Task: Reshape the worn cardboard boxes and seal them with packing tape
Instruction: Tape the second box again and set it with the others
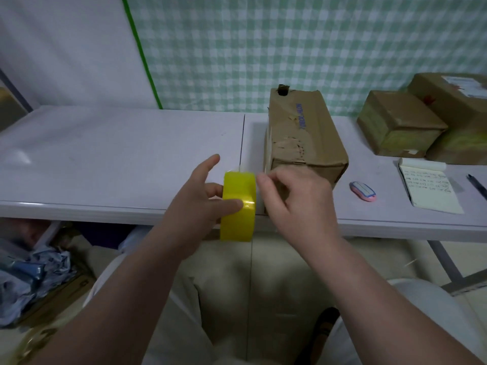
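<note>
Two bare forearms rise from 6 o'clock and meet over the near edge of the white table (118,154). At the centre, the left hand (196,204) grips the roll of yellow packing tape (238,206) and holds it upright on edge, with the thumb pressed on the roll's outer band, other fingers behind it and the index finger stretched up toward 12 o'clock. At 3 o'clock of the roll, touching it, the right hand (295,204) has its fingers curled and its thumb and forefinger pinched at the roll's upper rim; whether a loose end of tape is between them is too faint to tell.

Just behind the right hand, toward 1 o'clock, the worn cardboard box (303,135) lies on the table, closed, its top creased, torn in patches and marked with blue lettering, with a dark hole at its far end. Well apart at 2 o'clock, a small brown box (400,122) sits just beside a larger labelled box (458,106). At 3 o'clock lie a pink and blue oval object (363,191), a notepad (429,188) with handwriting and, at the frame's edge, a dark pen (478,185).

A green checked cloth (290,43) hangs at 12 o'clock. Crumpled blue material (34,272) lies under the table at 8 o'clock
</note>
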Demonstrator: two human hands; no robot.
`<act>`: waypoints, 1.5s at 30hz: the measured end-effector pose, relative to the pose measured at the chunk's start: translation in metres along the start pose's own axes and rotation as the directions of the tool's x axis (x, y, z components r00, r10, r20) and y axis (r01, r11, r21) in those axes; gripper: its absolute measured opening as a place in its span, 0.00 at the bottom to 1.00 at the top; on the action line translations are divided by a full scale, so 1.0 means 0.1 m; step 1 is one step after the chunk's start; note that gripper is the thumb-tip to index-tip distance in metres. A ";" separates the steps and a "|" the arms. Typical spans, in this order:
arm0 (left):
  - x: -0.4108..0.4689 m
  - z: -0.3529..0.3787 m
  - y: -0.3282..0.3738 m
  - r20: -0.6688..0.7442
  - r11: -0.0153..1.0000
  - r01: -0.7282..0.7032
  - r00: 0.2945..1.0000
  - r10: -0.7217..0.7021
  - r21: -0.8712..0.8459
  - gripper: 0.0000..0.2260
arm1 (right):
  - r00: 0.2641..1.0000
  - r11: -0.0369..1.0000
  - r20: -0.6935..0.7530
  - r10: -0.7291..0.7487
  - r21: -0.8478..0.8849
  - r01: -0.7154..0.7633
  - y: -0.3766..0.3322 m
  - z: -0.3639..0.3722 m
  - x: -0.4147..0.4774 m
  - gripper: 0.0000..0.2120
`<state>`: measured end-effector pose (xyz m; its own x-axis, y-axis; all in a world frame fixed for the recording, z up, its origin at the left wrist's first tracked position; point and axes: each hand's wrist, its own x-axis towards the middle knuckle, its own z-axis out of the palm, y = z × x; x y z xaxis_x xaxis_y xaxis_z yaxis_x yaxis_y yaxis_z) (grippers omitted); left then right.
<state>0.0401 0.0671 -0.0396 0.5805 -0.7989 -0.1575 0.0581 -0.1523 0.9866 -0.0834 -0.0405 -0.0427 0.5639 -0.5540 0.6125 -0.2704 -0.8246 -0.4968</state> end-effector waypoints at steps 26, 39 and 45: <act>-0.05 0.04 -0.12 -0.182 0.802 -0.237 0.902 0.391 0.548 0.07 | 0.688 0.606 0.657 0.307 0.423 -0.674 -0.10 0.00 -0.36 0.15; -0.15 0.35 0.18 -0.190 0.589 -0.355 0.720 0.667 0.726 0.06 | 0.763 0.799 0.428 0.484 0.140 -0.585 -0.10 0.00 -0.19 0.15; 0.08 0.19 0.28 -0.270 0.746 -0.296 0.801 0.534 0.597 0.07 | 0.711 0.643 0.501 0.493 0.341 -0.686 -0.12 -0.16 -0.15 0.21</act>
<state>0.0307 0.0450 -0.0142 0.7155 -0.5638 0.4126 -0.6134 -0.2243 0.7572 -0.1012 -0.0243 -0.0360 0.6585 -0.7433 -0.1178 -0.2949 -0.1107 -0.9491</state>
